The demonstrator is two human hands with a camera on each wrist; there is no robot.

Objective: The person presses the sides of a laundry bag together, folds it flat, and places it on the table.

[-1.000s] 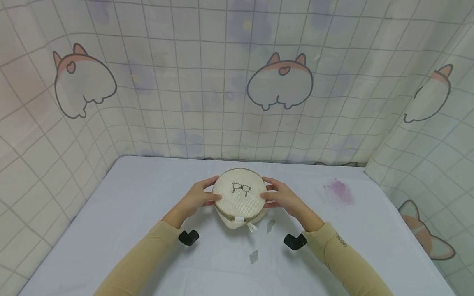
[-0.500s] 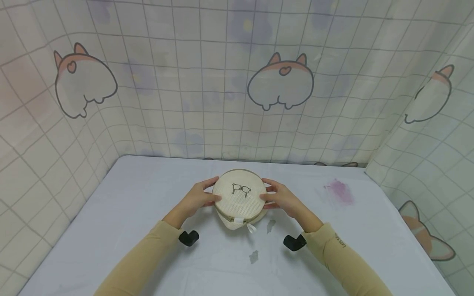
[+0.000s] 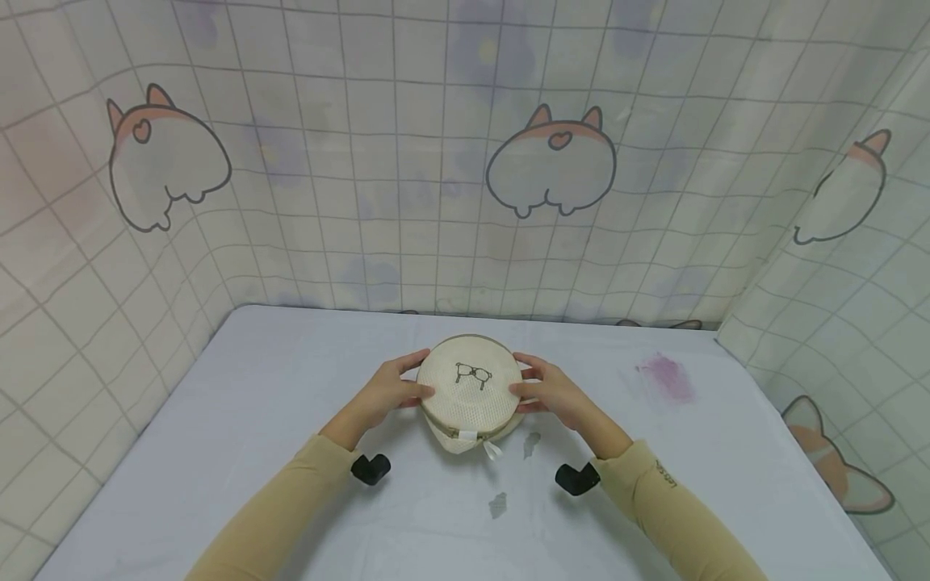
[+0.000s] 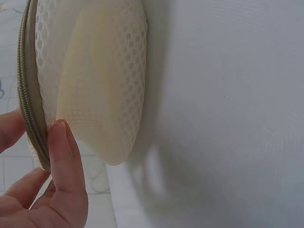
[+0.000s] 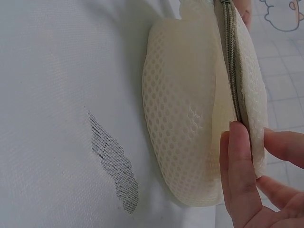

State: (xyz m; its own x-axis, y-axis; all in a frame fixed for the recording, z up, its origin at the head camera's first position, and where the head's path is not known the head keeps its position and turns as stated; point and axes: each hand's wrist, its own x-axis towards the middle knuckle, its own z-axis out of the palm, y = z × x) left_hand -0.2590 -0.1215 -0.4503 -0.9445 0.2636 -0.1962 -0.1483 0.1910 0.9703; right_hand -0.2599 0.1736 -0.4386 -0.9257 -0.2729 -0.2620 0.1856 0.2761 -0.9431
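Observation:
A round cream mesh laundry bag (image 3: pixel 470 399) with a line drawing of glasses on top is near the middle of the table. My left hand (image 3: pixel 383 390) grips its left rim, and my right hand (image 3: pixel 554 393) holds the right rim. Close up in the left wrist view, the fingers (image 4: pixel 64 161) pinch the zippered edge (image 4: pixel 29 90). Something pale yellow shows through the mesh there; its kind is unclear. In the right wrist view, the fingers (image 5: pixel 240 166) hold the rim beside the zipper (image 5: pixel 231 61). A white zipper pull tab (image 3: pixel 492 449) hangs at the front.
A white cloth covers the table (image 3: pixel 254 420). Grey patches (image 3: pixel 497 505) mark it in front of the bag, and a pink stain (image 3: pixel 667 377) lies to the right. Patterned grid curtains (image 3: pixel 407 161) rise behind and at both sides.
The bag and both hands have shifted very slightly toward me in the head view. Both hands keep the same hold on the rim.

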